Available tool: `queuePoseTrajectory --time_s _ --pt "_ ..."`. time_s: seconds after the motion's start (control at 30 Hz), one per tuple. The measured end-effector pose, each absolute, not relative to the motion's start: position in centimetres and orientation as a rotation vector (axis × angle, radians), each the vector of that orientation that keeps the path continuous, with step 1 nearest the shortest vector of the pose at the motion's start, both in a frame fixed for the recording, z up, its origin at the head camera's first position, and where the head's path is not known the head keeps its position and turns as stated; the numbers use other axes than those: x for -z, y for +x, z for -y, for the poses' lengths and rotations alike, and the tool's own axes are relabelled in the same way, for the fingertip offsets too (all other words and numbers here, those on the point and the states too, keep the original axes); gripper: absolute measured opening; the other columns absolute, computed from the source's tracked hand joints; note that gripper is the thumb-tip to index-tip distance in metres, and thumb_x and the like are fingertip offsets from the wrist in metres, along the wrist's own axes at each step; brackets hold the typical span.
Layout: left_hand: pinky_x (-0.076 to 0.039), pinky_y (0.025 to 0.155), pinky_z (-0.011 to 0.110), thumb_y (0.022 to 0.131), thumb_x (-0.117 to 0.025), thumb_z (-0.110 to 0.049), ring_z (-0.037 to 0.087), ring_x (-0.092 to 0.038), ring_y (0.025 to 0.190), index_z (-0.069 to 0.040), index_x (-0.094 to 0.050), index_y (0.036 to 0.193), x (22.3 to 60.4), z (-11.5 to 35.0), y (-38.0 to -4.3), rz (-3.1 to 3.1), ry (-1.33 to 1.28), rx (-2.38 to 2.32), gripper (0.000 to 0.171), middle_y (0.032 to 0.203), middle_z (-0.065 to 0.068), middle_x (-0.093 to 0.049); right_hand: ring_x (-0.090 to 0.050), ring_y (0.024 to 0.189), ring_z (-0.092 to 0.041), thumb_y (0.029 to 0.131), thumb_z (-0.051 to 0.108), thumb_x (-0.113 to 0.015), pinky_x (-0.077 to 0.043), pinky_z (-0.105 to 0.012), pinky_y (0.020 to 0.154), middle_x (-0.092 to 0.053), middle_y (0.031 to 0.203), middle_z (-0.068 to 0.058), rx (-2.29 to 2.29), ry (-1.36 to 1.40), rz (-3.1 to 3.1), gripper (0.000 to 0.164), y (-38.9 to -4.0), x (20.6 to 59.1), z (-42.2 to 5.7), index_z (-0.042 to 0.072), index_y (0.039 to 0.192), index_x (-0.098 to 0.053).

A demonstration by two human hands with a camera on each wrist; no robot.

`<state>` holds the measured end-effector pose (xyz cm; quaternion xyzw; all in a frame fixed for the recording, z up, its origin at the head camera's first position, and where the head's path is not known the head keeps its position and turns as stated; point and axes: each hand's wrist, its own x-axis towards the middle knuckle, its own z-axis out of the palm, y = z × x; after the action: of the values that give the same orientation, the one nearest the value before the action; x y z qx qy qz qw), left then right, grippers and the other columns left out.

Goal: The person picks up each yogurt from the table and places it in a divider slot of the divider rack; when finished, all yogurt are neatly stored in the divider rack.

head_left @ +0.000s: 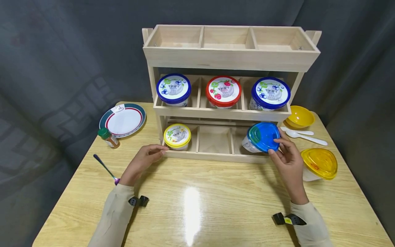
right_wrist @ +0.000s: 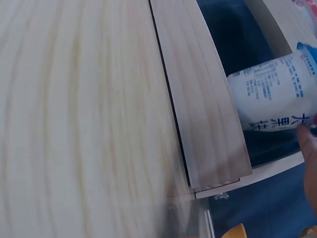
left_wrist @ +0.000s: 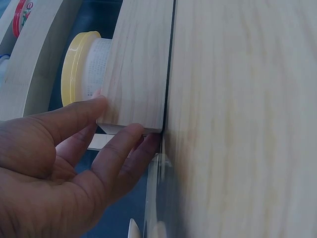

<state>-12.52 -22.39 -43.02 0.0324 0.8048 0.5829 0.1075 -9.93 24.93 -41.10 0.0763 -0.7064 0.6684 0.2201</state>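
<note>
A three-tier wooden shelf (head_left: 216, 156) stands on the table. My left hand (head_left: 145, 160) holds its lower left front corner; the left wrist view shows the thumb at the front board's (left_wrist: 141, 64) upper edge and fingers at its end. Beside that hand, a yellow-lidded tub (head_left: 177, 136) sits in the bottom left compartment. My right hand (head_left: 287, 158) grips the lid edge of a white tub with a blue lid (head_left: 267, 137), tilted in the bottom right compartment. Its printed side (right_wrist: 277, 91) shows in the right wrist view, where most of the hand is out of frame.
The middle tier bears two blue-lidded tubs (head_left: 174, 89) (head_left: 271, 92) and a red-lidded tub (head_left: 223, 91). A plate (head_left: 124, 120), spice jar (head_left: 108, 138) and metallic spoon (head_left: 106, 168) lie left. A yellow bowl (head_left: 300, 116), white plastic cutlery (head_left: 305, 137) and yellow-lidded container (head_left: 319, 164) are right.
</note>
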Motion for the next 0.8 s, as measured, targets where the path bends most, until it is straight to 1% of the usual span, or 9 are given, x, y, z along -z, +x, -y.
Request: queuePoseTrajectory --time_s 0.1,0.23,0.33,0.5,0.57,0.6,0.67,0.73,0.8 --pt "-0.051 0.092 0.025 0.109 -0.063 -0.006 0.018 -0.059 0.109 0.01 -0.071 0.131 43.1 22.5 -12.6 -2.372 0.099 -1.713 0.028 0.135 0.025 -0.068 -0.051 0.148 -0.03 0.096 -0.024 -0.063 -0.052 -0.02 0.102 -0.046 0.167 -0.02 -1.851 0.199 1.97 0.034 -10.3 41.2 -24.7 -0.019 0.13 -0.06" --pt "-0.051 0.091 0.024 0.11 -0.064 -0.007 0.018 -0.059 0.108 0.01 -0.071 0.131 43.1 22.5 -12.7 -2.374 0.089 -1.71 0.028 0.135 0.025 -0.068 -0.053 0.146 -0.032 0.098 -0.02 -0.066 -0.052 -0.017 0.099 -0.047 0.166 -0.019 -1.801 0.145 2.046 0.033 -10.6 41.2 -24.4 -0.017 0.131 -0.061" --pt "-0.051 0.091 0.025 0.109 -0.064 -0.007 0.019 -0.058 0.108 0.01 -0.072 0.13 43.1 22.5 -12.6 -2.375 0.089 -1.707 0.028 0.135 0.025 -0.068 -0.054 0.145 -0.032 0.098 -0.019 -0.066 -0.053 -0.017 0.099 -0.047 0.166 -0.019 -1.811 0.126 2.066 0.034 -10.8 41.2 -24.1 -0.017 0.132 -0.06" --pt "-0.05 0.091 0.024 0.109 -0.064 -0.007 0.02 -0.058 0.11 0.009 -0.072 0.13 43.1 22.5 -12.5 -2.384 0.089 -1.701 0.027 0.135 0.025 -0.068 -0.059 0.138 -0.023 0.099 -0.017 -0.066 -0.054 -0.017 0.098 -0.046 0.166 -0.02 -1.848 0.104 2.061 0.033 -11.3 41.3 -23.6 -0.018 0.132 -0.059" --pt "-0.05 0.092 0.023 0.11 -0.064 -0.007 0.019 -0.059 0.112 0.009 -0.072 0.13 43.1 22.6 -12.6 -2.386 0.089 -1.699 0.027 0.136 0.025 -0.068 -0.059 0.137 -0.023 0.101 -0.014 -0.066 -0.053 -0.017 0.097 -0.045 0.167 -0.02 -1.851 0.101 2.082 0.033 -11.4 41.3 -23.5 -0.018 0.133 -0.059" --pt "-0.05 0.093 0.023 0.11 -0.064 -0.007 0.019 -0.06 0.112 0.009 -0.072 0.13 43.1 22.6 -12.6 -2.387 0.09 -1.7 0.027 0.136 0.026 -0.068 -0.059 0.137 -0.024 0.101 -0.013 -0.066 -0.053 -0.016 0.097 -0.044 0.167 -0.021 -1.842 0.104 2.107 0.033 -11.5 41.4 -23.5 -0.017 0.133 -0.059" --pt "-0.051 0.093 0.022 0.11 -0.064 -0.006 0.018 -0.061 0.113 0.009 -0.072 0.13 43.1 22.5 -12.6 -2.384 0.092 -1.701 0.027 0.136 0.026 -0.068 -0.057 0.14 -0.031 0.102 -0.012 -0.066 -0.052 -0.016 0.098 -0.042 0.169 -0.021 -1.826 0.119 2.154 0.037 -11.6 41.5 -23.5 -0.015 0.138 -0.057" --pt "-0.051 0.094 0.022 0.11 -0.064 -0.007 0.018 -0.061 0.113 0.009 -0.072 0.131 43.1 22.5 -12.6 -2.38 0.094 -1.703 0.027 0.136 0.026 -0.068 -0.054 0.142 -0.039 0.102 -0.012 -0.066 -0.051 -0.015 0.099 -0.039 0.17 -0.021 -1.778 0.142 2.214 0.043 -11.5 41.7 -23.6 -0.012 0.144 -0.056" --pt "-0.051 0.094 0.023 0.109 -0.064 -0.007 0.018 -0.062 0.112 0.009 -0.072 0.13 43.2 22.6 -12.7 -2.374 0.093 -1.707 0.027 0.135 0.026 -0.069 -0.052 0.144 -0.043 0.102 -0.011 -0.068 -0.05 -0.014 0.1 -0.037 0.171 -0.02 -1.721 0.159 2.26 0.05 -11.4 41.8 -23.8 -0.008 0.15 -0.054"
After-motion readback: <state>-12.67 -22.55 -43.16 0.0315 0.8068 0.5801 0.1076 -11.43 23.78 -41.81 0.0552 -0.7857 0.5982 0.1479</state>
